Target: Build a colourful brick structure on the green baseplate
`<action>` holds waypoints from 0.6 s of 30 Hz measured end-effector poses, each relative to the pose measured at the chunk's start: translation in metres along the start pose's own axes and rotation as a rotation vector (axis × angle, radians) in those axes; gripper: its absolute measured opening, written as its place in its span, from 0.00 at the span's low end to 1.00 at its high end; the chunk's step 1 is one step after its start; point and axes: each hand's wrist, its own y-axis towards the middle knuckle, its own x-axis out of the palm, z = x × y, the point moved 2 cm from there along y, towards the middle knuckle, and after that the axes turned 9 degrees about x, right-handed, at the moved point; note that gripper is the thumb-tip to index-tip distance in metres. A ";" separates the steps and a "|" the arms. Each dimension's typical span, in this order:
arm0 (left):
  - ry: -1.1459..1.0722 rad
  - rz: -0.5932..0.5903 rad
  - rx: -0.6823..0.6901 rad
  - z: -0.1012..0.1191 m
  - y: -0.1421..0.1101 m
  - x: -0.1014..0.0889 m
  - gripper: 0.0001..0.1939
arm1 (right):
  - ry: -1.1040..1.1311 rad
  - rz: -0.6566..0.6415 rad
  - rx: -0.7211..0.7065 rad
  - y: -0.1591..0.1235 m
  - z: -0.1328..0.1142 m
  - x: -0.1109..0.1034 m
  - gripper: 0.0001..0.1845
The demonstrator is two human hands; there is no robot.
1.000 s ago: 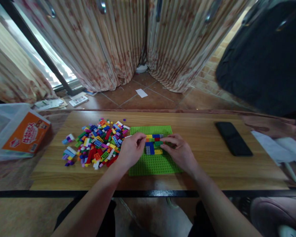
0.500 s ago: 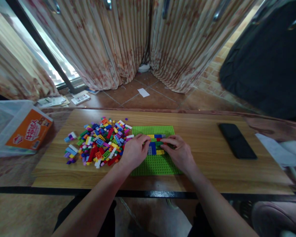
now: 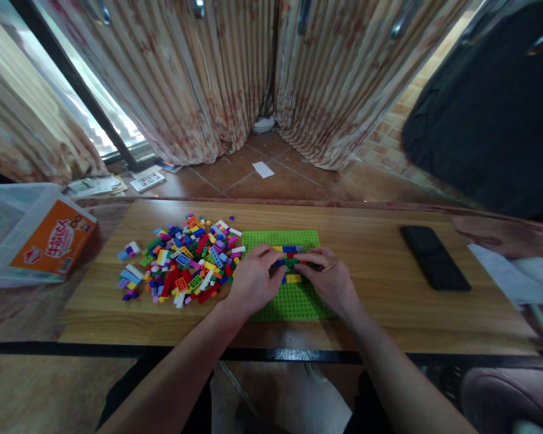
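A green studded baseplate [image 3: 294, 304] lies on the table with rows of coloured building bricks [image 3: 290, 249] pressed onto it, blue, yellow, red and grey among them. My left hand [image 3: 256, 278] curls over the left part of these rows, its index finger and thumb near the middle; what lies between them is mostly hidden. From the right, my right hand [image 3: 329, 274] reaches in, finger and thumb closed at a green brick [image 3: 291, 263] in the middle of the rows. The fingertips of both hands are close together there, and they hide several bricks.
Left of the baseplate spreads a heap of loose bricks [image 3: 185, 259]. A clear plastic box [image 3: 22, 241] with an orange label stands beyond the table's left end. On the right of the wooden table [image 3: 375, 301] lies a black phone [image 3: 434, 258], with papers [image 3: 502, 274] past it.
My left hand has shifted right and slightly down, and now covers more of the brick rows. The right hand stays almost in place, fingers still at the green brick.
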 end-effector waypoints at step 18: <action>0.106 -0.055 0.006 0.003 0.005 0.011 0.08 | 0.125 -0.041 0.027 0.001 0.004 0.000 0.10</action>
